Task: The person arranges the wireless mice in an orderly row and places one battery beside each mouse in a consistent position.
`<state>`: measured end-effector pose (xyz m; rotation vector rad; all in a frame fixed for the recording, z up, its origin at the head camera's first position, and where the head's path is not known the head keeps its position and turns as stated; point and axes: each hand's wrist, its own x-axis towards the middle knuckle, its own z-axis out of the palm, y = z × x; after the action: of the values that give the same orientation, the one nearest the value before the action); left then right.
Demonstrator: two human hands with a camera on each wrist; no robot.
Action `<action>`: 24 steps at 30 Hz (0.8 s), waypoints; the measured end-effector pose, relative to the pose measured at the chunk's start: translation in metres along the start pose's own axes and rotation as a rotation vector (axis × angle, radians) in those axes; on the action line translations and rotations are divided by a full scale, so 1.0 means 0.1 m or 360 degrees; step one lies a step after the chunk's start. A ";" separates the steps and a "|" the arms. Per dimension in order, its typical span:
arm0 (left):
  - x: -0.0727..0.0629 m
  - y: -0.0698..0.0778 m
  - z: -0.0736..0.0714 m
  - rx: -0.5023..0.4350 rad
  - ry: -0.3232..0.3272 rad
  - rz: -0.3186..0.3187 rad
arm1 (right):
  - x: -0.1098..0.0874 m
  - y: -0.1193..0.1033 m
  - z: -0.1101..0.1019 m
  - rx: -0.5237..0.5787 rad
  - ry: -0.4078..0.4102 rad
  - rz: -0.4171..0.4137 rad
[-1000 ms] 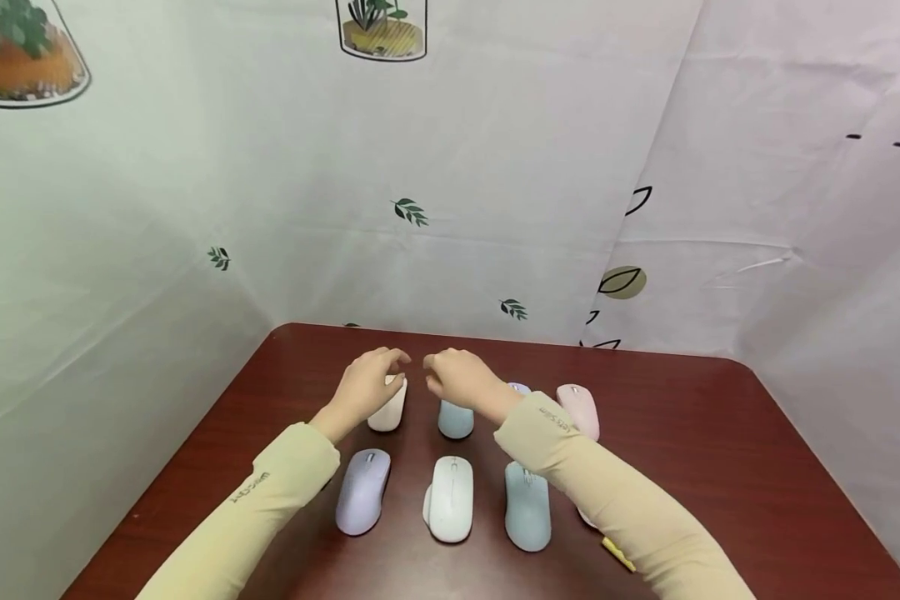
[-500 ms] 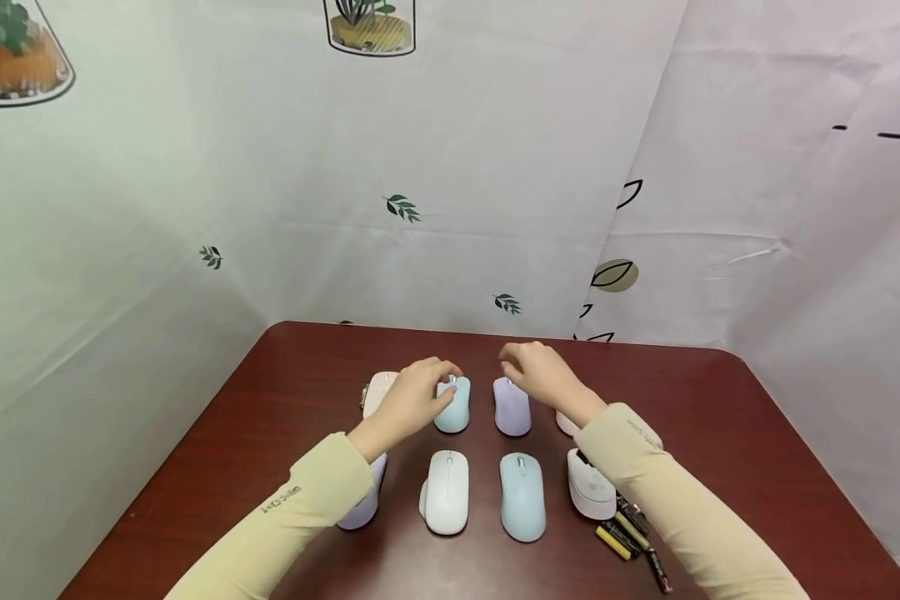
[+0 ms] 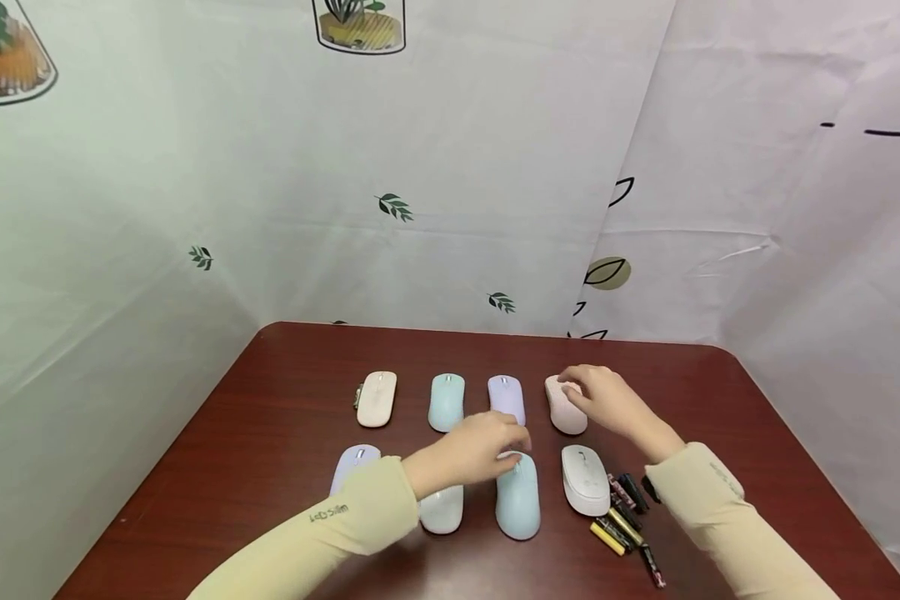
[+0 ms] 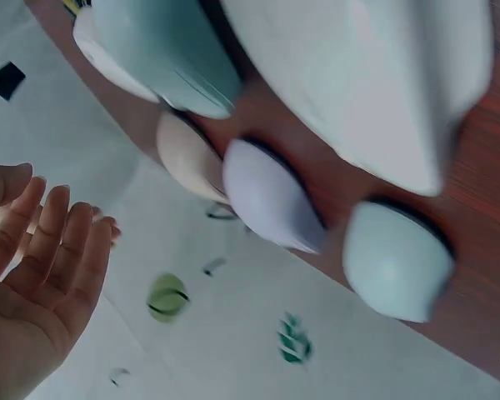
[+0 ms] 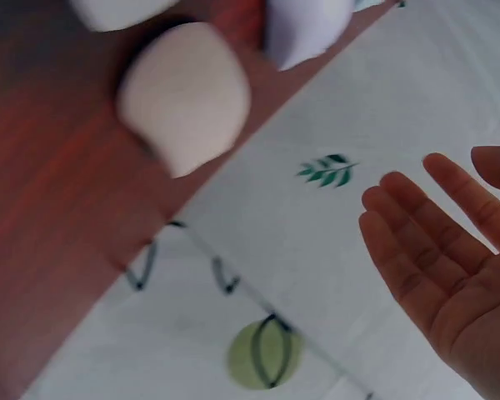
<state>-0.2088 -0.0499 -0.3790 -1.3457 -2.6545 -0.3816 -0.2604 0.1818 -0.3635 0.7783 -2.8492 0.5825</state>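
Observation:
My left hand (image 3: 474,448) hovers over the front row of computer mice, its fingertips by the top end of a light blue mouse (image 3: 517,504); the forearm covers part of a white mouse (image 3: 442,510) and a lilac mouse (image 3: 354,467). My right hand (image 3: 607,402) is at a pink mouse (image 3: 567,412) in the back row, fingers over its far end; contact cannot be told. In the wrist views, the left hand (image 4: 33,283) and right hand (image 5: 450,267) have loosely extended fingers and hold nothing.
Further back stand a cream mouse (image 3: 377,400), another light blue mouse (image 3: 446,402) and another lilac mouse (image 3: 506,397). Right of a second white mouse (image 3: 585,481) lie several black and yellow batteries (image 3: 622,518). The brown table (image 3: 307,367) meets a patterned white cloth (image 3: 435,150).
My left hand has moved right from the back row's cream and light blue mice to the front row. My right hand has gone right, past the lilac mouse to the pink one. No mouse visibly moved.

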 end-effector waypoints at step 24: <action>0.38 0.79 0.63 0.0585 -0.0092 0.0441 | -0.75 0.88 -0.12 -0.0215 0.0094 -0.0243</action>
<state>-0.1678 0.0425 -0.4180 -1.5791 -2.3733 0.1724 -0.2404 0.2912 -0.3985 0.9271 -2.7111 0.3813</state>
